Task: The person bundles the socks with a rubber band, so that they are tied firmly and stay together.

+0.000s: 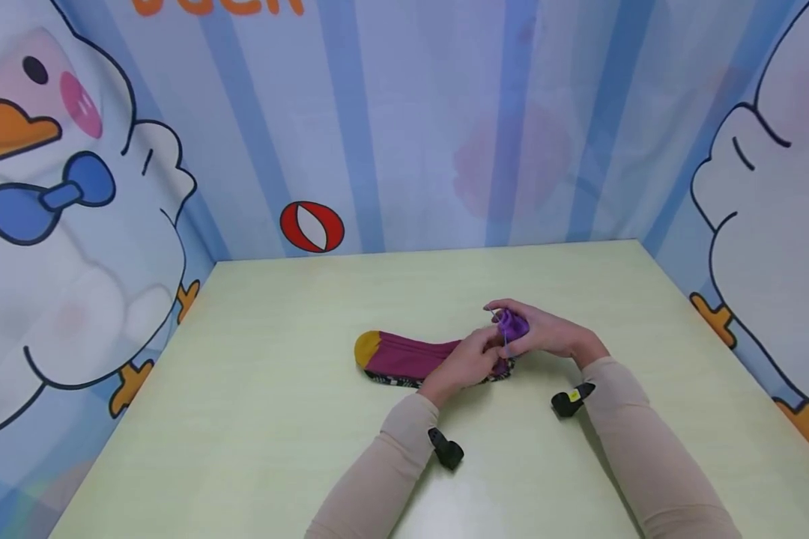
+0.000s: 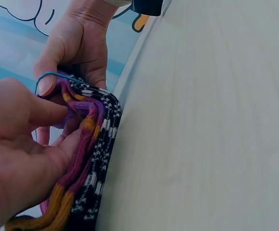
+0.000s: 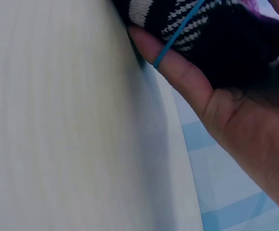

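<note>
A stack of socks (image 1: 404, 355) lies on the table, maroon with a mustard toe on top and a black-and-white patterned sock (image 2: 100, 159) along the other side. Their purple cuff end (image 1: 512, 326) is lifted between the two hands. My left hand (image 1: 468, 363) pinches the folded layers near that end with thumb and fingers. The right hand (image 1: 546, 329) curves round the cuff end and holds a thin blue elastic band (image 3: 181, 31), stretched over the thumb and across the patterned knit. Some right fingertips are hidden behind the socks in the left wrist view.
The pale wooden table (image 1: 243, 449) meets a blue striped cloth backdrop (image 1: 411, 135) at its far edge. Cartoon duck panels stand along both sides. A small black camera (image 1: 447, 451) sits on the left wrist, another (image 1: 569, 402) on the right.
</note>
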`<state>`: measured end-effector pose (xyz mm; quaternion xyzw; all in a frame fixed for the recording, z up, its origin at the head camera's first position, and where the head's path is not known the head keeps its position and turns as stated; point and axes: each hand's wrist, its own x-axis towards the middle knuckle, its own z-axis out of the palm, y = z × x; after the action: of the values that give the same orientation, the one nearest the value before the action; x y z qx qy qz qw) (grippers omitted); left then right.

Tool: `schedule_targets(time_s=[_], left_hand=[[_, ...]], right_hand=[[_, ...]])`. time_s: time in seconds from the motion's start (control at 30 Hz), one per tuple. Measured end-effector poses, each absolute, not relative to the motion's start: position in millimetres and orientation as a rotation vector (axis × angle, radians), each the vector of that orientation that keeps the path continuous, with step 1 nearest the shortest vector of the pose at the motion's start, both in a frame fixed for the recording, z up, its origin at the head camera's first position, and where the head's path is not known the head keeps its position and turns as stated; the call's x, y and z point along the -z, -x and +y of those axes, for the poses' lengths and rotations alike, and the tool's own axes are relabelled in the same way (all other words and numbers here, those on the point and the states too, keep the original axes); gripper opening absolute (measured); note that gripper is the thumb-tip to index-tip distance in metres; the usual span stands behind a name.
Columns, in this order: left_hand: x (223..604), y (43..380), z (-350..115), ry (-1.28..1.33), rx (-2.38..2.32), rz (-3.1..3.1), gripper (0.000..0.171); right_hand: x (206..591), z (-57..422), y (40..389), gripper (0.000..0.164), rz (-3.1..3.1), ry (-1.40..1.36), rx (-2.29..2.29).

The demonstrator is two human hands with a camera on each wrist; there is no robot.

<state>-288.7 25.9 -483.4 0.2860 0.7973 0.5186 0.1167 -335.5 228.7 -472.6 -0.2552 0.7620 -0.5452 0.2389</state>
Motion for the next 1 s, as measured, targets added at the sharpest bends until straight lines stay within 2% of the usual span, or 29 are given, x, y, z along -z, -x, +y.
schedule_targets(time_s=[0.13, 0.23, 0.37, 0.47, 0.53, 0.73, 1.0], left_hand=[[479.7, 291.7, 27.4, -0.932, -1.428, 2.41, 0.027], [477.8, 293.2, 29.8, -0.901, -1.366, 2.463, 0.029], [477.8, 292.6, 34.1, -0.574, -1.599, 2.255, 0.015], [479.0, 290.6, 37.5, -0.313, -1.831, 2.072, 0.017], [479.5, 288.5, 39.4, -0.233, -1.892, 2.065, 0.019], [482.3, 282.0, 43.1, -0.252, -1.789, 2.342, 0.019], [484.0, 278.0, 48.3, -0.241, -1.627, 2.633, 0.043]], right_hand=[[467.8, 230.8, 334.5, 0.086, 2.104, 0.758, 1.458], [467.0, 233.0, 334.9, 0.082, 2.142, 0.826, 1.408], [469.9, 235.8, 336.4, 0.078, 2.189, 0.898, 1.35], [472.1, 237.2, 337.3, 0.078, 2.23, 0.931, 1.294], [472.9, 237.4, 337.8, 0.078, 2.241, 0.955, 1.264], [471.3, 237.0, 338.1, 0.068, 2.232, 0.936, 1.216], [465.9, 240.6, 336.9, 0.044, 2.23, 0.864, 1.26]])
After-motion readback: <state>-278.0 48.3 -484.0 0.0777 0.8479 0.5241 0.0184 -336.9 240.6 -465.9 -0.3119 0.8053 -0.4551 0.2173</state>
